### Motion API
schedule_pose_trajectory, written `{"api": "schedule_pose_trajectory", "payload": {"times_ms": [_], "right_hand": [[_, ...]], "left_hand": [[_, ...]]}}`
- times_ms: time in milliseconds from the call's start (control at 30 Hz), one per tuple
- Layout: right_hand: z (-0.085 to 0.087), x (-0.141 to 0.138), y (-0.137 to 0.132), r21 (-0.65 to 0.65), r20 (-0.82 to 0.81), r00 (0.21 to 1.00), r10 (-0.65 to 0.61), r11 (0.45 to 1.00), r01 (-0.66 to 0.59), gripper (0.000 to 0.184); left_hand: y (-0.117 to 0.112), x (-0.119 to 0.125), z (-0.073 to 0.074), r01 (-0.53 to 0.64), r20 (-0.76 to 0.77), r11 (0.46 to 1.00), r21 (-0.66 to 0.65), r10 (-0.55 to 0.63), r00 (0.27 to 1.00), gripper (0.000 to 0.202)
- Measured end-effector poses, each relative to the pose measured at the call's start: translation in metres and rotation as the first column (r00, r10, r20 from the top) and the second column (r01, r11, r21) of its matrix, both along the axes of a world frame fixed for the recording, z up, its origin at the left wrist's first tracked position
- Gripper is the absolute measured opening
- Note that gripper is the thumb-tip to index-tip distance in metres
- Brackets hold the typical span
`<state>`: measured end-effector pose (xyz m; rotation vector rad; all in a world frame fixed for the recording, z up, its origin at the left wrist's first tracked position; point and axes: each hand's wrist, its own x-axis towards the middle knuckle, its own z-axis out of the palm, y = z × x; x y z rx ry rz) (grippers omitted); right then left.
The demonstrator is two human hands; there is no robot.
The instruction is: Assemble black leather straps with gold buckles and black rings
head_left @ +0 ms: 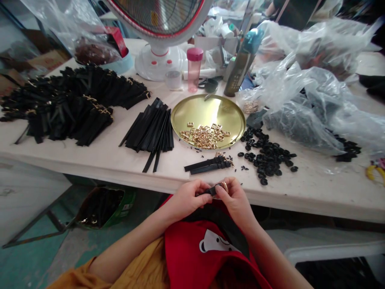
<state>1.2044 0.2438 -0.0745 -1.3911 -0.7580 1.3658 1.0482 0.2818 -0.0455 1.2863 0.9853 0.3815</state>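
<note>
At the near edge of the desk [319, 182], the left hand [188, 196] and right hand [236, 198] pinch a black strap [211, 190] between their fingers, beside its gold buckle [224, 185]. Likely the buckle is being fitted; the next move calls for a steady hold.

Bare forearms [138, 235] angled inward, left grip [190, 197] and right grip [236, 197] close together, both pinching, fingers [199, 185] bent
</note>
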Motion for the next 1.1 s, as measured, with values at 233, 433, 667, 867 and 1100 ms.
{"api": "schedule_pose_trajectory", "payload": {"times_ms": [233, 433, 667, 867, 1100], "right_hand": [[0.0, 0.001, -0.01, -0.042, -0.016, 0.992, 0.129, 0.991, -0.129, 0.031], [0.001, 0.002, -0.019, 0.047, 0.419, 0.886, 0.199, 0.97, -0.24, 0.019], [0.01, 0.01, -0.026, 0.03, 0.629, 0.689, 0.36, 0.874, -0.484, 0.009], [0.006, 0.013, -0.032, 0.009, 0.664, 0.632, 0.401, 0.84, -0.543, 0.013], [-0.003, 0.017, -0.022, 0.119, 0.591, 0.77, 0.239, 0.919, -0.376, 0.025]], "left_hand": [[-0.008, -0.004, 0.002, -0.027, 0.099, 0.983, -0.181, 0.045, 0.994, 0.023], [-0.016, -0.007, -0.002, -0.03, 0.136, 0.969, -0.246, 0.065, 0.989, 0.03], [-0.025, -0.005, -0.004, 0.051, 0.03, 0.994, -0.1, -0.049, 0.998, 0.025], [-0.023, -0.006, -0.005, 0.038, -0.006, 0.982, -0.187, -0.04, 0.999, 0.023], [-0.005, 0.009, 0.005, 0.207, -0.139, 0.966, 0.155, -0.186, 0.973, 0.018]]}}
